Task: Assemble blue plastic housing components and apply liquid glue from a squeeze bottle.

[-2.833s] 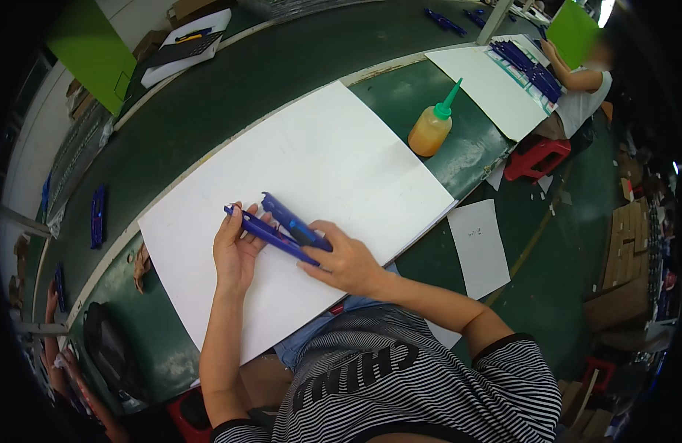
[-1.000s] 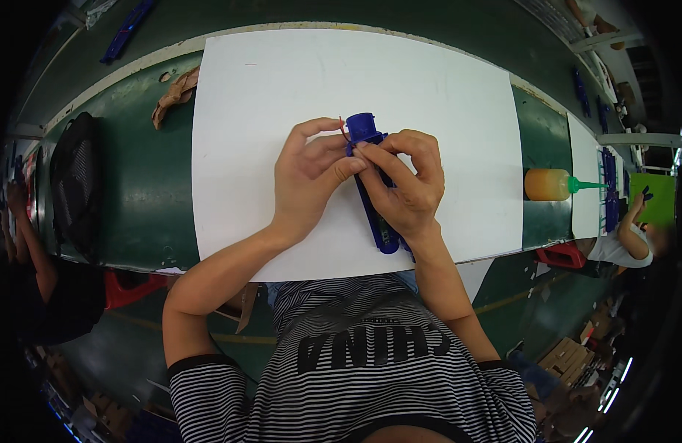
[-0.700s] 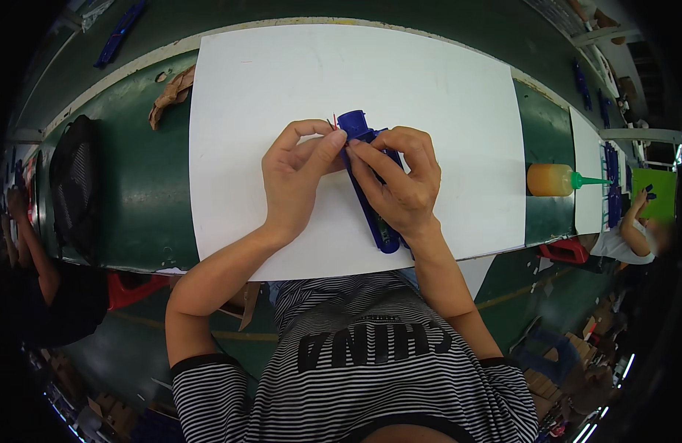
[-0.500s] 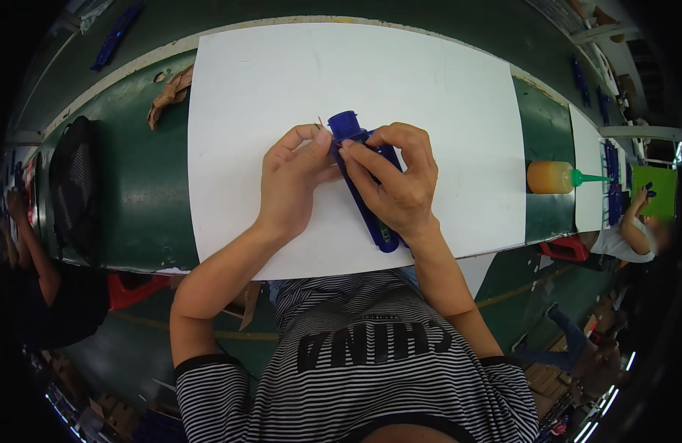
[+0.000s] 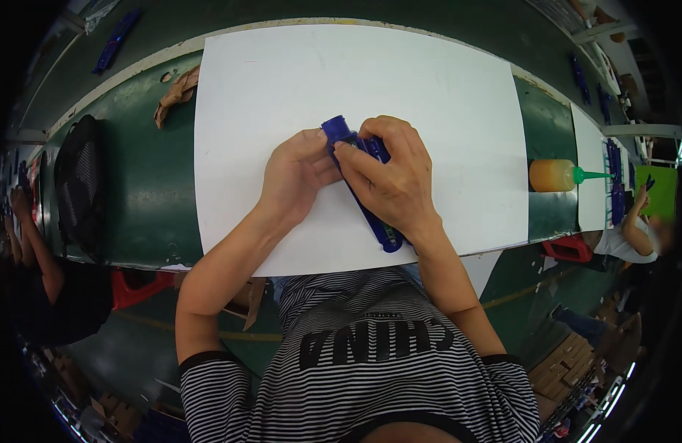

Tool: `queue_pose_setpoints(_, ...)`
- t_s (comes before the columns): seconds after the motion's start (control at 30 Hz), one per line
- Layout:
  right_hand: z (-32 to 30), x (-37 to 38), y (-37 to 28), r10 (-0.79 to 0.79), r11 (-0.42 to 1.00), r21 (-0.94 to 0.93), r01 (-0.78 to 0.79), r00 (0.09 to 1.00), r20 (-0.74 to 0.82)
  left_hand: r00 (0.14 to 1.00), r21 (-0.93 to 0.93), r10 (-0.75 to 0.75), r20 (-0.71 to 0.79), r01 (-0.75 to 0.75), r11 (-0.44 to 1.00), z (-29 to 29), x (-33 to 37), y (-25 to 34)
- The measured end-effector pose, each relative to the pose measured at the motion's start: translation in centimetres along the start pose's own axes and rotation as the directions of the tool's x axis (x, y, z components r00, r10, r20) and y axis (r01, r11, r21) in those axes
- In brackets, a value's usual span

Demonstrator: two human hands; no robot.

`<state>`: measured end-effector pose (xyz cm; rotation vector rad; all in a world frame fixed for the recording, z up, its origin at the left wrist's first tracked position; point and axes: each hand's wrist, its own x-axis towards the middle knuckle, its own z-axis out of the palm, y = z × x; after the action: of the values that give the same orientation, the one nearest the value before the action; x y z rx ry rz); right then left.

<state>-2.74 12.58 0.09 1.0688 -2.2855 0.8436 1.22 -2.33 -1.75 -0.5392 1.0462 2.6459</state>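
Observation:
A long dark-blue plastic housing [image 5: 368, 215] slants across the white sheet, with a short round collar [image 5: 336, 127] at its upper end. A bit of green, perhaps a circuit board, shows inside its lower end. My right hand [image 5: 395, 166] is closed over the upper part, thumb near the collar and fingers on the far right side. My left hand [image 5: 295, 171] has its thumb and fingertips at the housing's left side just below the collar, its other fingers curled beneath. What lies between the right fingertips is hidden.
White sheet [image 5: 274, 81] covers the green table [image 5: 145, 196]. To the right lies a bottle [image 5: 553, 176] of amber liquid with a green nozzle. At left are a black mesh bag [image 5: 80, 184] and crumpled brown paper [image 5: 177, 96]. Other people sit at both sides.
The collar end has tilted left and slightly down. My left fingers have moved from a thin reddish wire onto the housing's side; the wire no longer shows. My right fingers have shifted slightly.

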Motion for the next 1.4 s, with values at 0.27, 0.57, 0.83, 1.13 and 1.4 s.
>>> queue_pose_setpoints(0.27, -0.1, -0.6, 0.2, 0.121, 0.984, 0.143, -0.107, 0.988, -0.094, 0.995, 0.059, 0.096, 0.019, -0.096, 0.994, 1.2, -0.6, 0.8)
queue_pose_setpoints(0.57, 0.8, -0.8, 0.8, 0.073, 0.990, 0.136, -0.046, 0.976, -0.207, 0.997, 0.050, 0.077, -0.005, -0.077, 0.996, 1.2, -0.7, 0.4)
queue_pose_setpoints(0.83, -0.3, -0.2, 0.4, 0.012, 0.999, 0.035, -0.013, 1.000, 0.019, 0.992, 0.033, 0.107, -0.064, -0.105, 0.994, 0.9, -0.8, -0.1)
queue_pose_setpoints(1.13, -0.1, -0.5, 0.7, 0.132, 0.985, 0.108, -0.137, 0.990, 0.051, 0.996, 0.067, 0.082, -0.031, -0.080, 0.995, 0.2, 0.2, -0.3)
queue_pose_setpoints(1.4, -5.9, -2.0, 2.7, 0.492, 0.777, 0.384, -0.498, 0.862, 0.122, 0.996, 0.027, 0.073, -0.056, -0.072, 0.997, 0.2, -0.1, -0.1)
